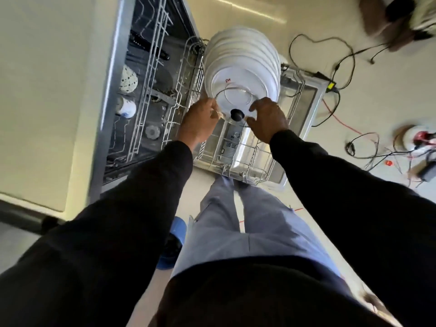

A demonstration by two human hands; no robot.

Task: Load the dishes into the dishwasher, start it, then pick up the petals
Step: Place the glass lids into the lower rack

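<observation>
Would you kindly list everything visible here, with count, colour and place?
glass lid: one, clear with black knob, above the lower rack, before the plates
plates: several, white, on edge in the lower rack
lower rack: one, white wire, pulled out
upper rack: one, white wire, left, inside the dishwasher
cables: several, black and red, floor at right
counter: one, cream, far left
left hand: one, grips the lid's left rim
right hand: one, grips the lid's right rim
</observation>
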